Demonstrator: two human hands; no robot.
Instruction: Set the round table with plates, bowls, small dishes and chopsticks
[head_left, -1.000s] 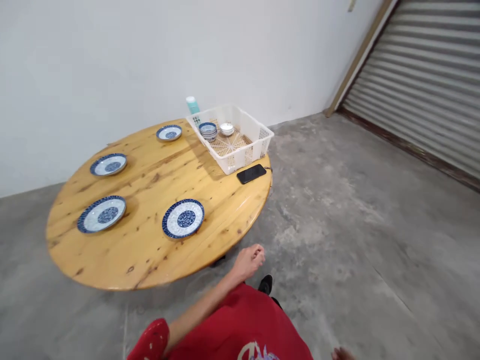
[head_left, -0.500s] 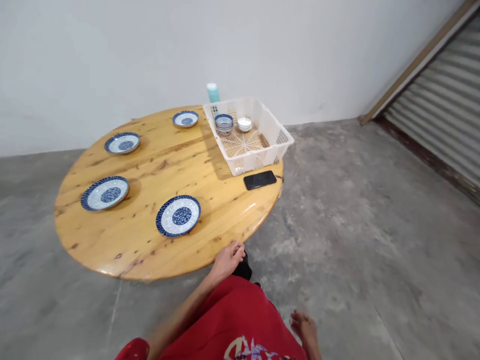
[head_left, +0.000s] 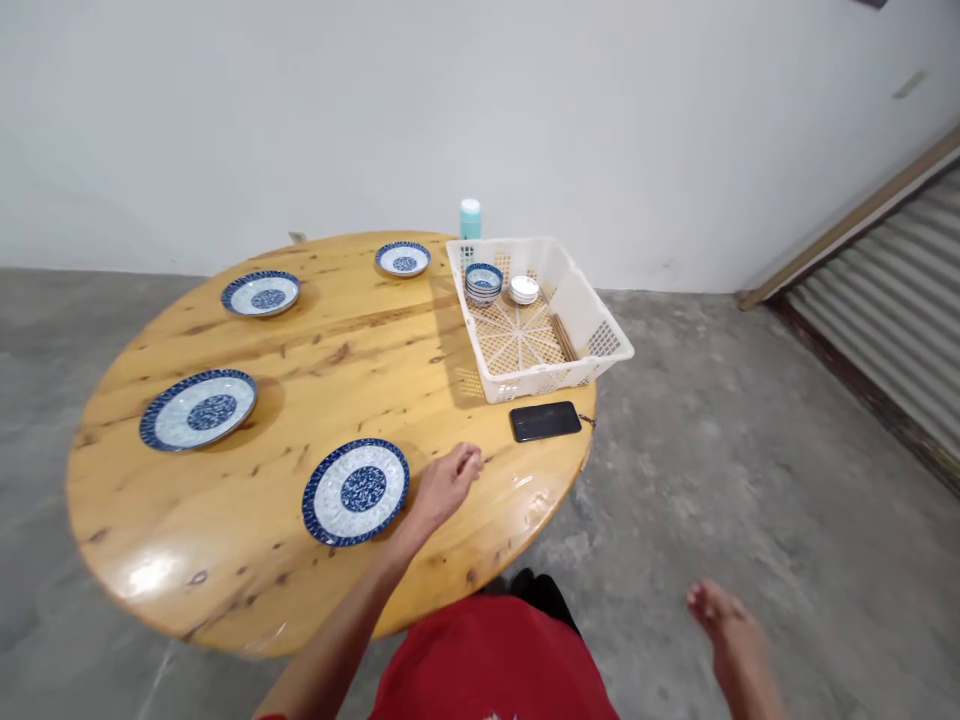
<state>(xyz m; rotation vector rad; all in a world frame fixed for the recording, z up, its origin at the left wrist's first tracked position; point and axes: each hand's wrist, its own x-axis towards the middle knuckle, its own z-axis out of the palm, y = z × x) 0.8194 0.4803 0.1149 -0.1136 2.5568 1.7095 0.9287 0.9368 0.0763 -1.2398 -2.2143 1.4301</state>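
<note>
My left hand [head_left: 448,485] is over the table's near side, just right of the nearest blue-and-white plate [head_left: 355,491]. Its fingers are curled together, and nothing shows in them. My right hand [head_left: 727,630] hangs above the floor, off the table's right side; motion blurs its fingers. Three more plates lie apart on the wood: one at the left [head_left: 199,410], one farther back [head_left: 261,293] and one at the far edge [head_left: 403,259]. A white plastic basket [head_left: 536,385] holds a stack of blue-patterned bowls [head_left: 484,283], small white dishes [head_left: 523,290] and thin brown sticks [head_left: 564,337].
A black phone [head_left: 545,421] lies on the round wooden table [head_left: 322,390], in front of the basket. Behind the basket stands a turquoise bottle with a white lid [head_left: 470,219]. A white wall [head_left: 337,120] rises beyond the table, and a corrugated shutter [head_left: 892,260] is at right.
The view has moved closer to the table. My left hand has gone from the table's edge to a place over it, nearer the phone. My right hand has swung outward to the right.
</note>
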